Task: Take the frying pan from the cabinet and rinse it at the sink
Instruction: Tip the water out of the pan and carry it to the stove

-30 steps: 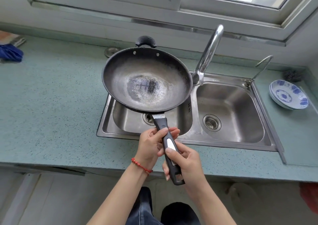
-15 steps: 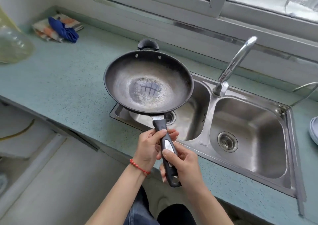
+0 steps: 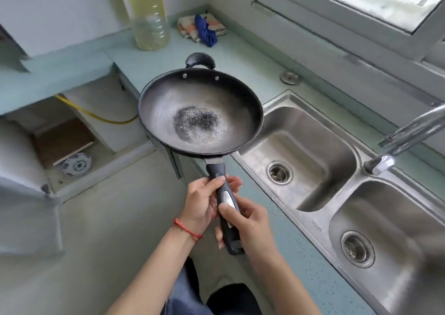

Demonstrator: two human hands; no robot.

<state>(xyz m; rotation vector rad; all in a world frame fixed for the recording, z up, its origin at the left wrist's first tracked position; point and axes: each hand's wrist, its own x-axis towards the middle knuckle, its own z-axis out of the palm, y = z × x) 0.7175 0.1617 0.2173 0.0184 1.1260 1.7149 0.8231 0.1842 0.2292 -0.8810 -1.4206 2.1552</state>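
A black frying pan (image 3: 199, 112) with a worn, speckled centre hangs level in the air over the counter's left end, left of the double steel sink (image 3: 310, 208). Both hands hold its long black handle. My left hand (image 3: 202, 200) grips the upper part of the handle, just below the pan. My right hand (image 3: 249, 225) wraps the lower part, thumb on top. The curved faucet (image 3: 407, 137) stands at the right, between the two basins; no water runs from it.
An open cabinet (image 3: 72, 131) under the counter at the left holds a wooden board, a yellow hose and a patterned bowl (image 3: 76, 164). A large plastic bottle (image 3: 149, 13), folded cloths (image 3: 202, 29) and a sink plug (image 3: 289, 76) sit on the teal counter (image 3: 240, 56).
The view has swung left, so the sink now lies to the right and the open cabinet shows. The pan has moved left off the left basin. Both hands keep their grip.
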